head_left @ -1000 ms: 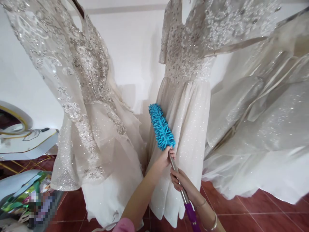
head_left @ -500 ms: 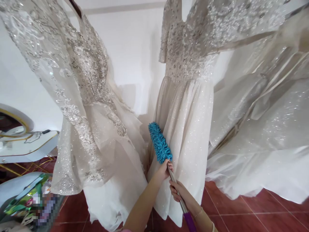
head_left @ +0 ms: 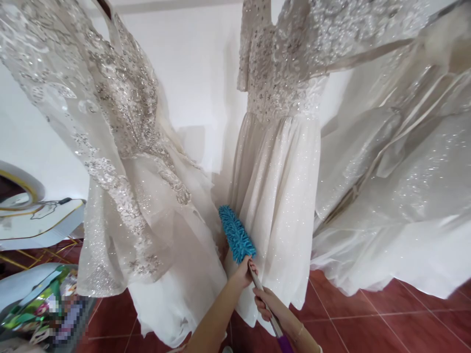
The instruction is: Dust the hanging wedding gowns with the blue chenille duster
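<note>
A duster with a fluffy blue head [head_left: 235,234] and a silver and purple handle [head_left: 265,308] rests against the skirt of the middle beaded white gown [head_left: 277,186]. My left hand [head_left: 244,271] grips the handle right below the blue head. My right hand [head_left: 267,304] grips the handle lower down, near the purple part. Another sequined gown [head_left: 128,162] hangs just left of the duster head.
A third glittery gown [head_left: 401,196] spreads out at the right above the red tiled floor [head_left: 368,323]. At the left stands a white table with gold trim [head_left: 40,223]. A colourful bag [head_left: 40,304] lies on the floor at the bottom left.
The duster head has slid down the middle gown's skirt, from near hip height to lower down. Both hands moved down with it.
</note>
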A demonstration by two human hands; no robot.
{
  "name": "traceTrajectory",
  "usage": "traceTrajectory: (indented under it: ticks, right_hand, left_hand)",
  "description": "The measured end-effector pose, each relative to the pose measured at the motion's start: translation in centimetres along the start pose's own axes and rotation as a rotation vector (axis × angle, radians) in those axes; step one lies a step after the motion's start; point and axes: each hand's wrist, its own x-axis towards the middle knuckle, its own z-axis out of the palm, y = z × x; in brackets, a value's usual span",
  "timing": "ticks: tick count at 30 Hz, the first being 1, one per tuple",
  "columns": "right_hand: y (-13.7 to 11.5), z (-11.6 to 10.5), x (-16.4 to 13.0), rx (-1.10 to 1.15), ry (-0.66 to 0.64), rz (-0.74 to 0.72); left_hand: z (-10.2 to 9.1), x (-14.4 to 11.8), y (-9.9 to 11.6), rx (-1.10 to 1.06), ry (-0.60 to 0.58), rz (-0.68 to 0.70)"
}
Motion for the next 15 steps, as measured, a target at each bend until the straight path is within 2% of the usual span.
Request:
traceTrajectory:
  ticks: [2, 6, 8, 12, 15]
  right_hand:
    - [-1.2, 0.6, -0.8, -0.03, -0.042, -0.032]
    - [-5.1, 2.1, -3.0, -0.059, -0.06, -0.146]
    - [-7.1, 2.7, -4.1, -0.066, -0.067, -0.202]
    - [-9.8, 2.6, -5.2, -0.058, -0.04, -0.302]
    - [-10.4, 1.7, -4.8, -0.039, -0.014, -0.32]
  left_hand:
    - [1.1, -1.9, 1.1, -0.031, -0.012, 0.06]
    - [4.7, -5.8, 4.2, 0.009, -0.236, 0.173]
    - [6.9, -7.4, 5.7, 0.046, -0.311, 0.226]
    - [10.8, -8.9, 7.4, 0.138, -0.394, 0.271]
    - [12.5, -8.6, 7.6, 0.191, -0.406, 0.256]
